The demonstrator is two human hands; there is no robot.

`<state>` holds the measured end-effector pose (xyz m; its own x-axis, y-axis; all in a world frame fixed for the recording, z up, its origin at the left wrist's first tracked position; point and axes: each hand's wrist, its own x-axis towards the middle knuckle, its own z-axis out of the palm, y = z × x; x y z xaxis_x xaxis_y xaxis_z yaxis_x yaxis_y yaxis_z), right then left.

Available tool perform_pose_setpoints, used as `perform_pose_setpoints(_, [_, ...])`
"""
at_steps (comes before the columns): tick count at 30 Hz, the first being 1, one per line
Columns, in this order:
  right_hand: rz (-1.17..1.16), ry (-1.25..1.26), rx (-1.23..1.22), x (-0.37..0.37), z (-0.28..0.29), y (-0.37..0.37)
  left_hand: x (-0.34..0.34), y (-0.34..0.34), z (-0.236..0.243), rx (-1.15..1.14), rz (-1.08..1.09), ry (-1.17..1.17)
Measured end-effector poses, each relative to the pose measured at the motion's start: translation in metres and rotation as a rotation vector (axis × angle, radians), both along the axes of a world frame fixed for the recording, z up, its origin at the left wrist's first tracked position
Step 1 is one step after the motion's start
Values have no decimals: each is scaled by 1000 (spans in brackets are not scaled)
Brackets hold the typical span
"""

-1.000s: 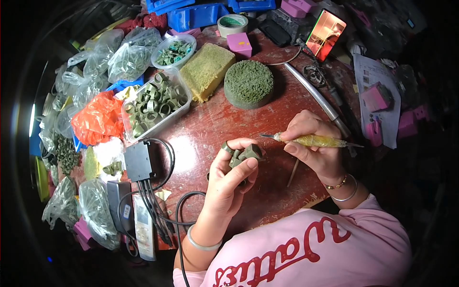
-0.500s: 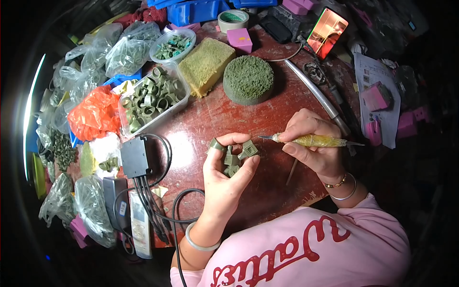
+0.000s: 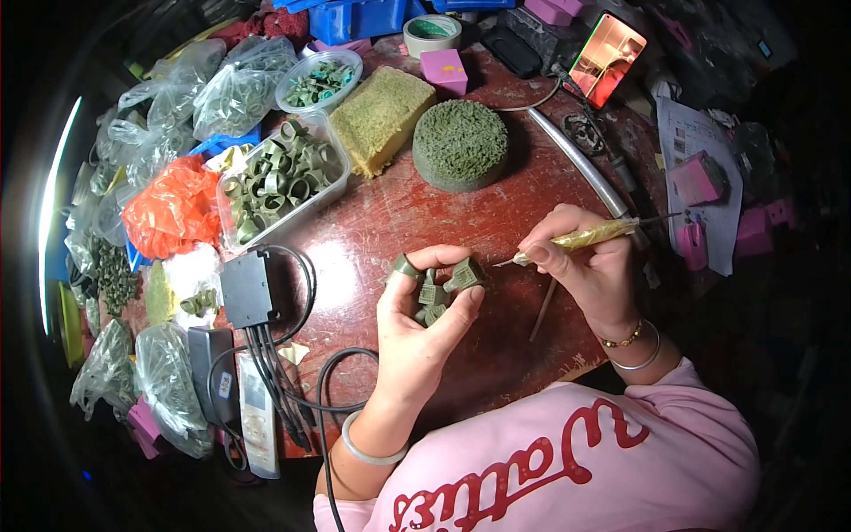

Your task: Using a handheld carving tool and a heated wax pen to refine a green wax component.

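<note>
Several small green rings with square patterned tops, looking like wax (image 3: 433,294), are gathered in my left hand (image 3: 418,341). One square-topped ring sits between its thumb and index finger, and another ring circles a fingertip. My right hand (image 3: 581,270) pinches a thin carving knife (image 3: 592,236) with a yellow wrapped handle and a pointed tip at each end. Its near tip points left toward the rings, a short gap away from them. Beyond both hands stands a round green block with a rough crumbly top (image 3: 461,146).
A clear tub of green rings (image 3: 288,182) stands left, near a yellow sponge (image 3: 383,120) and a bowl of scraps (image 3: 321,84). A black box with cables (image 3: 251,288) lies beside my left forearm. A metal tube (image 3: 581,160) and a lit phone (image 3: 608,58) are at the right.
The knife has tilted, its left tip dropping slightly and its right end rising, as my right fingers shifted on the handle. My left hand turned the held ring a little.
</note>
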<state>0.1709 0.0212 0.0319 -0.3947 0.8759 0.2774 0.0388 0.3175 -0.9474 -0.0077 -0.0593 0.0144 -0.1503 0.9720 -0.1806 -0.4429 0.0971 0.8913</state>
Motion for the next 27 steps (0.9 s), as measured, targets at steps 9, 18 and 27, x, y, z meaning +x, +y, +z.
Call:
perform_pose_setpoints(9, [-13,2,111,3,-9,2,2,-2,-1,-32,-10,72])
perform_pose_setpoints(18, [-2,-116,149,1,2,-4,5,4,-6,241,86,454])
perform_pose_setpoints(27, [187,-36,204,4,2,0,0,4,-11,371,98,758])
